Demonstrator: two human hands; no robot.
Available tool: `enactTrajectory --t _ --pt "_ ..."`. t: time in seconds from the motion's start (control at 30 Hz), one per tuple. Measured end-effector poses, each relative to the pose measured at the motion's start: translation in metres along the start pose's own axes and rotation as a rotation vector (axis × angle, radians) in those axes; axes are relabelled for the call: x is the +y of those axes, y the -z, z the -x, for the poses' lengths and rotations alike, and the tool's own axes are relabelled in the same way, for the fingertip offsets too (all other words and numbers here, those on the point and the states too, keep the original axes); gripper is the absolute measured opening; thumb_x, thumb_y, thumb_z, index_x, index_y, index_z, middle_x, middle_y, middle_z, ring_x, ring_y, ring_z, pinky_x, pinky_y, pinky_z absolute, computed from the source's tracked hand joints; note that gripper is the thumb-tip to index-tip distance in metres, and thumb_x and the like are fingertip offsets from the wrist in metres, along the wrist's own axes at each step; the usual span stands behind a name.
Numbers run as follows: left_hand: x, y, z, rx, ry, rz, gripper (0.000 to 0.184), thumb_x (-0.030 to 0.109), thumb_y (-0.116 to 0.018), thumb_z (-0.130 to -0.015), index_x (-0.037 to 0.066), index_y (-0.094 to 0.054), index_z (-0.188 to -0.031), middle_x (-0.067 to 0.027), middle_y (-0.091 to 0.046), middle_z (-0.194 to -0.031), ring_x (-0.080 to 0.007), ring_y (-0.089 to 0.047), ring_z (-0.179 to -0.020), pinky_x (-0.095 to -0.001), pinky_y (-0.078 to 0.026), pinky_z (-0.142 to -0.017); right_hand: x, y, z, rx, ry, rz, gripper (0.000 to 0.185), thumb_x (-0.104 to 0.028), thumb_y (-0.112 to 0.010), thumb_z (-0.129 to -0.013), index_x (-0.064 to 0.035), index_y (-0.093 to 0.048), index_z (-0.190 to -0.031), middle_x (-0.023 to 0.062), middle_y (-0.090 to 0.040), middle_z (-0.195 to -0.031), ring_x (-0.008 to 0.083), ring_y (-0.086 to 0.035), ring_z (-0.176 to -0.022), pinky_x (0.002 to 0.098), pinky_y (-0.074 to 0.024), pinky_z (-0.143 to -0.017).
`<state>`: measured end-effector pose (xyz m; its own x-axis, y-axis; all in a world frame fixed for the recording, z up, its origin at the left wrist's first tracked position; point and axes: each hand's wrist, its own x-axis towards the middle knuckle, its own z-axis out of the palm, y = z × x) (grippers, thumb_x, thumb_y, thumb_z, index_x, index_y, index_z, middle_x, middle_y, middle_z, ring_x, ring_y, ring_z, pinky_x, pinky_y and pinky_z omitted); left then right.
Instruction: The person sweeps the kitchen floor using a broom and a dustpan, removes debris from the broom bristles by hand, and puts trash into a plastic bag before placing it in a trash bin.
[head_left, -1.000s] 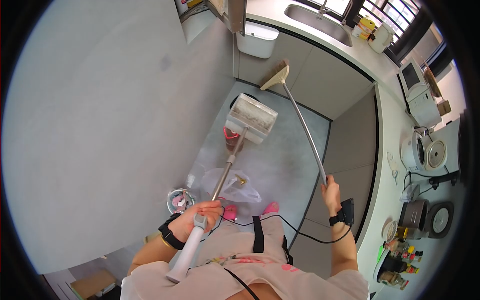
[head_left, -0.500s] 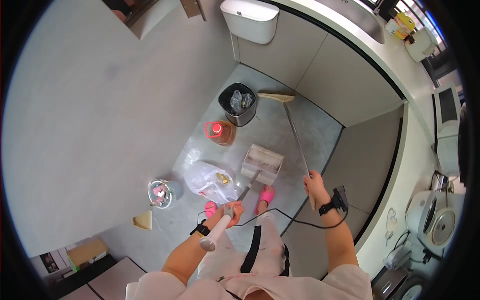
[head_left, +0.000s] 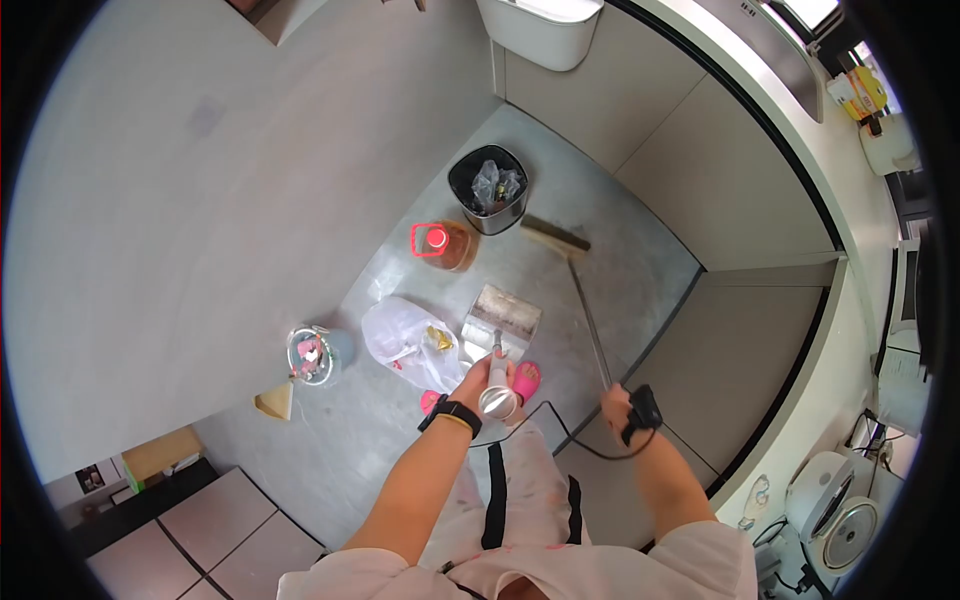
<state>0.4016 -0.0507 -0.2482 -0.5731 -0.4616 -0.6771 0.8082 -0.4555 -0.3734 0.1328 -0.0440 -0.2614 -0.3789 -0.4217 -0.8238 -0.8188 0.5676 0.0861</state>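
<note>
My left hand (head_left: 477, 384) is closed around the pale handle of a long-handled dustpan (head_left: 510, 308), whose pan rests on the floor ahead of my pink shoes (head_left: 526, 380). The pan has dirty marks inside. My right hand (head_left: 617, 408) grips the grey stick of a broom (head_left: 556, 236) at the right; its fingers are partly hidden by the wrist device. The broom head lies on the floor between the black bin and the cabinets, apart from the dustpan. A white plastic bag (head_left: 400, 340) sits left of the dustpan.
A black bin (head_left: 522, 205) holding clear plastic stands at the back, beside a jug of brown liquid with a red handle (head_left: 447, 247). At the left are a clear bucket (head_left: 338, 352) and a yellowish wedge (head_left: 273, 402). Cabinets (head_left: 735, 180) bound the right; a cable (head_left: 560, 425) hangs between my wrists.
The broom head has come off the cabinet base, nearer me. My left hand has moved forward and right, with the dustpan handle more upright. The view has shifted slightly.
</note>
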Motion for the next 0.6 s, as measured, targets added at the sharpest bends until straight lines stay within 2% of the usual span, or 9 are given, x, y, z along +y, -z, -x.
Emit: enactTrajectory --t 0.03,0.1,0.17,0.23,0.27,0.33,0.4,0.47,0.6 --pt "-0.004 -0.011 0.002 -0.003 0.012 0.112 0.019 0.003 -0.054 -0.075 0.0 -0.035 -0.074 -0.0045 -0.039 -0.064 -0.0121 -0.045 -0.055 -0.0231 -0.046 -0.053 0.034 -0.015 -0.011 0.025 0.05 0.166 0.028 -0.025 -0.045 -0.079 0.001 -0.047 -0.091 0.0196 -0.057 -0.077 0.0329 -0.057 -0.074 0.0383 -0.0473 -0.061" --pt "-0.008 -0.013 0.002 0.016 -0.118 -0.096 0.019 0.005 -0.056 -0.074 -0.001 -0.038 -0.077 -0.0056 -0.042 -0.067 -0.0137 -0.048 -0.059 -0.0229 -0.046 -0.054 0.08 0.013 0.017 -0.162 0.168 0.17 0.026 -0.024 -0.045 -0.08 0.0001 -0.047 -0.088 0.0162 -0.055 -0.068 0.0258 -0.058 -0.061 0.0354 -0.047 -0.049" --pt "-0.006 -0.009 0.0 -0.021 -0.105 -0.053 0.02 0.005 -0.057 -0.073 -0.001 -0.04 -0.079 -0.0065 -0.045 -0.069 -0.0152 -0.05 -0.061 -0.0233 -0.046 -0.055 0.103 0.039 0.043 -0.118 0.261 0.293 0.022 -0.022 -0.044 -0.081 -0.0003 -0.046 -0.086 0.0108 -0.05 -0.059 0.0164 -0.05 -0.047 0.0292 -0.0408 -0.038" --pt "-0.012 -0.021 0.012 0.141 -0.136 0.097 0.018 0.004 -0.057 -0.073 -0.001 -0.04 -0.078 -0.0066 -0.045 -0.068 -0.0157 -0.05 -0.061 -0.024 -0.047 -0.054 0.121 0.073 0.065 -0.397 0.198 -0.135 0.019 -0.019 -0.042 -0.082 -0.0008 -0.045 -0.083 0.0057 -0.045 -0.055 0.0118 -0.042 -0.042 0.0259 -0.035 -0.035" --pt "-0.006 -0.006 0.014 0.058 -0.024 0.104 0.018 0.003 -0.056 -0.073 -0.001 -0.039 -0.077 -0.007 -0.045 -0.066 -0.0161 -0.05 -0.058 -0.0246 -0.047 -0.053 0.12 0.086 0.086 -0.412 0.188 -0.119 0.019 -0.019 -0.042 -0.082 -0.0008 -0.045 -0.083 0.0057 -0.045 -0.055 0.0118 -0.042 -0.042 0.0259 -0.035 -0.035" --pt "-0.011 -0.009 0.02 0.198 -0.108 0.106 0.017 0.008 -0.055 -0.074 0.0 -0.04 -0.075 -0.0068 -0.044 -0.062 -0.0152 -0.048 -0.056 -0.0241 -0.046 -0.05 0.112 0.096 0.119 -0.337 0.098 -0.318 0.017 -0.018 -0.04 -0.083 -0.0016 -0.044 -0.079 0.0026 -0.039 -0.052 0.0094 -0.036 -0.04 0.0234 -0.0313 -0.035" --pt "-0.016 -0.015 0.031 0.23 -0.149 0.054 0.018 0.013 -0.054 -0.076 0.001 -0.041 -0.073 -0.0059 -0.044 -0.06 -0.0142 -0.047 -0.054 -0.0222 -0.044 -0.048 0.11 0.094 0.124 -0.313 0.076 -0.363 0.017 -0.018 -0.04 -0.083 -0.0021 -0.043 -0.079 0.0026 -0.039 -0.052 0.0093 -0.036 -0.04 0.0237 -0.032 -0.035" --pt "-0.03 -0.039 0.063 0.296 -0.104 -0.528 0.025 0.024 -0.046 -0.082 0.005 -0.043 -0.066 -0.0029 -0.043 -0.055 -0.0111 -0.043 -0.047 -0.019 -0.036 -0.041 0.111 0.088 0.124 -0.282 0.059 -0.417 0.016 -0.018 -0.039 -0.084 -0.0026 -0.042 -0.078 0.0026 -0.038 -0.052 0.0091 -0.037 -0.041 0.0241 -0.0327 -0.035" --pt "-0.035 0.014 0.09 0.098 -0.069 -0.655 0.022 0.025 -0.045 -0.08 0.008 -0.045 -0.067 -0.0033 -0.046 -0.057 -0.0115 -0.046 -0.051 -0.0224 -0.039 -0.047 0.105 0.07 0.103 -0.238 0.036 -0.664 0.017 -0.021 -0.04 -0.083 -0.004 -0.041 -0.08 0.0029 -0.038 -0.053 0.0094 -0.037 -0.041 0.0242 -0.0337 -0.035"
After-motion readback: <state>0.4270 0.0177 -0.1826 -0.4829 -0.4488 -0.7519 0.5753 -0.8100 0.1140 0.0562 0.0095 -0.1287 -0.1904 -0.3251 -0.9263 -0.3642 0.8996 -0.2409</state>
